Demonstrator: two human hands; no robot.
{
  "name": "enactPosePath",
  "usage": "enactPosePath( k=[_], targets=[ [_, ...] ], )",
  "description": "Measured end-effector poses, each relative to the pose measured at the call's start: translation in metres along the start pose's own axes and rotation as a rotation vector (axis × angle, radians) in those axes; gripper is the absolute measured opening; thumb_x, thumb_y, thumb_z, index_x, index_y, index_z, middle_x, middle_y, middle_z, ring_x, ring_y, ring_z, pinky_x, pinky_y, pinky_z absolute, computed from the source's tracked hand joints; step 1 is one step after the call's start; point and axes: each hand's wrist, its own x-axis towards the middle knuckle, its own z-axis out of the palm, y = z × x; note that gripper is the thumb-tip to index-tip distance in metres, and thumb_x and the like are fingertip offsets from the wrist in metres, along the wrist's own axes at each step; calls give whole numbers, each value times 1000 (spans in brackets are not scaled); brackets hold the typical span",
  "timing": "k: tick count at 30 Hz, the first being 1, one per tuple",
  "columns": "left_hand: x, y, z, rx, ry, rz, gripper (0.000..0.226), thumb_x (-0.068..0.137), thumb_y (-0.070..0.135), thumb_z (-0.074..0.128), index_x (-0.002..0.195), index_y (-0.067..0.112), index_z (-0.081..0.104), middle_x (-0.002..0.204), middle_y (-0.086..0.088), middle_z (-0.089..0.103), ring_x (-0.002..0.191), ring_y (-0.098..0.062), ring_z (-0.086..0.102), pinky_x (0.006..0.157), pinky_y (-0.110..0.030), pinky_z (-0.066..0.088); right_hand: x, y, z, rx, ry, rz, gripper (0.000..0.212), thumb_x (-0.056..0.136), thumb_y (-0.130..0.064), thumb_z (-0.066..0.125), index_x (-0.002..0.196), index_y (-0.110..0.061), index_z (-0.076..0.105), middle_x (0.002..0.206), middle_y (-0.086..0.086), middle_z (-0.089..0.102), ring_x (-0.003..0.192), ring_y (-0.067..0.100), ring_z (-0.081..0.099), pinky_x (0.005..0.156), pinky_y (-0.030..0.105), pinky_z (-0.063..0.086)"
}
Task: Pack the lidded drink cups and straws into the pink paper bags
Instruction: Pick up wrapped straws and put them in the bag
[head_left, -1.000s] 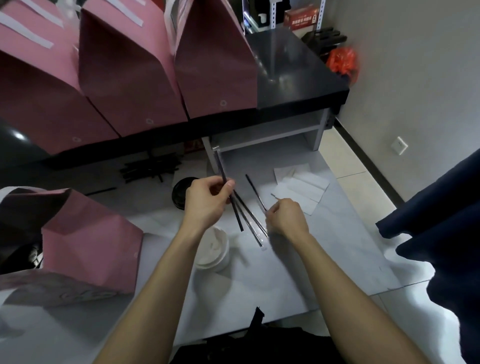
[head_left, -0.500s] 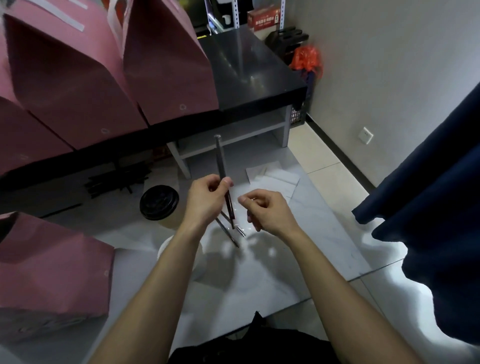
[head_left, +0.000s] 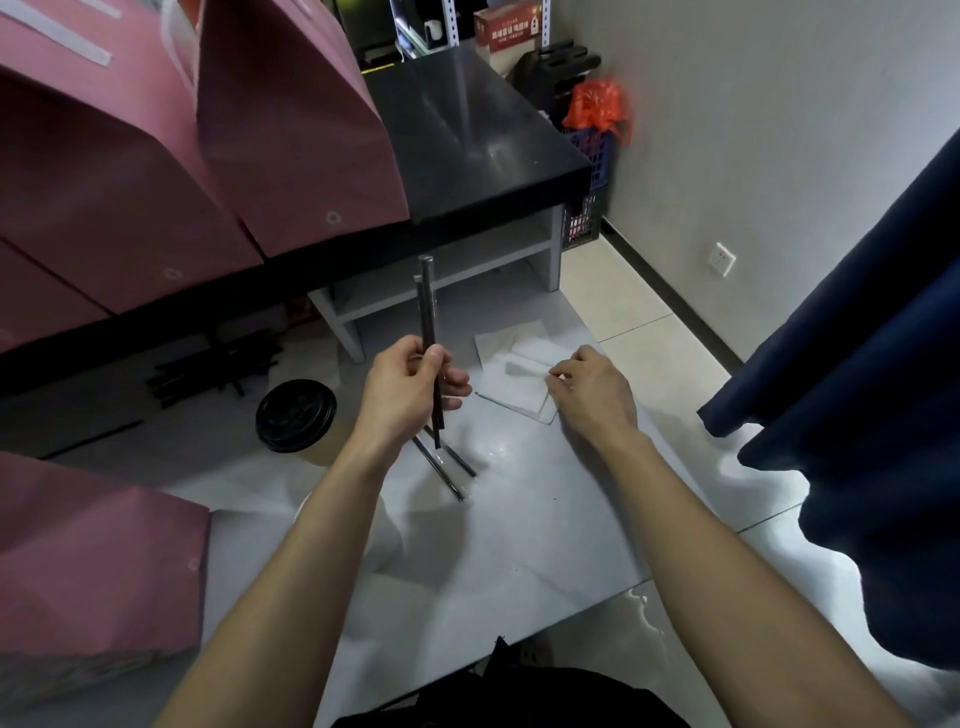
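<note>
On napkins: right hand moved there from straws.

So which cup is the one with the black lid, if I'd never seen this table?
Start at the grey table in front of the person, below the black counter with the pink bags. The black-lidded cup stands just left of the left hand, which holds a wrapped straw upright. A second cup nearer the person, half hidden under the left forearm, looks white, with no dark lid.

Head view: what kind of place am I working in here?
Probably a drink shop's packing corner: pink bags lined up on a black counter, a lidded cup on the worktop, and the left hand holding wrapped straws.
</note>
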Motion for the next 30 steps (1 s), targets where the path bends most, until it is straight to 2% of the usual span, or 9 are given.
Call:
enactPosePath(
  k=[4, 8, 10, 13, 16, 20, 23, 26, 30],
  targets=[
    [4, -1, 0, -9, 34, -5, 21, 116, 20, 50, 105, 8, 63, 76, -5, 76, 70, -24, 76, 66, -38, 63, 0, -4, -6, 136, 38, 6, 20, 102, -30, 65, 104, -17, 81, 109, -1, 64, 97, 20, 65, 85, 33, 52],
    [8, 0, 6, -45, 35, -95, 12, 107, 28, 60, 103, 17, 61, 62, 11, 52, 53, -11, 44, 55, -30, 37, -9, -15, -26, 508, 50, 100, 15, 99, -30, 64, 85, -28, 70, 85, -15, 71, 80, 3, 65, 75, 25, 46],
    [6, 1, 9, -76, 10, -95, 16, 94, 30, 72, 103, 18, 65, 66, 10, 48, 54, -10, 38, 51, -27, 33, -14, -22, -38, 674, 26, 131, 16, 95, -33, 63, 82, -25, 69, 77, -10, 69, 71, 5, 61, 73, 28, 48],
    [2, 3, 14, -10, -5, -30, 29, 85, 22, 84, 113, 24, 74, 81, 10, 62, 55, -2, 48, 55, -22, 37, -22, -33, -55, 854, -30, 111, 24, 88, -35, 61, 83, -13, 68, 78, 10, 62, 75, 16, 55, 77, 38, 47],
    [2, 8, 16, 49, -48, 1, 37, 87, 23, 87, 121, 35, 76, 114, 16, 77, 76, 4, 64, 66, -20, 44, -28, -46, -68, 977, -79, 118, 20, 88, -33, 61, 72, -21, 64, 74, 0, 53, 76, 19, 48, 78, 41, 39],
    [-1, 10, 21, -34, -158, -22, 44, 78, 41, 89, 118, 26, 79, 85, 14, 71, 53, -6, 42, 52, -24, 32, -30, -58, -80, 1037, -99, 95, 23, 90, -28, 60, 67, -26, 66, 70, -11, 56, 71, 12, 51, 75, 36, 40],
    [-1, 9, 20, -28, -168, 8, 45, 76, 53, 92, 108, 25, 80, 70, 14, 53, 52, -8, 34, 50, -26, 26, -33, -64, -84, 1055, -137, 62, 24, 91, -27, 60, 68, -26, 67, 72, -9, 59, 73, 14, 53, 76, 37, 41],
    [2, 8, 16, -39, -200, 23, 35, 77, 52, 93, 96, 27, 77, 70, 12, 46, 55, -10, 32, 50, -27, 25, -33, -69, -84, 1090, -151, 73, 22, 92, -29, 61, 71, -25, 67, 77, -2, 59, 80, 20, 54, 79, 40, 40],
    [-4, 7, 9, -61, -260, -1, 48, 73, 31, 97, 116, 28, 77, 99, 5, 79, 57, -6, 48, 50, -25, 29, -31, -72, -80, 1232, -96, 207, 15, 93, -31, 62, 83, -20, 64, 85, 8, 56, 85, 27, 52, 78, 44, 38]
  ],
)
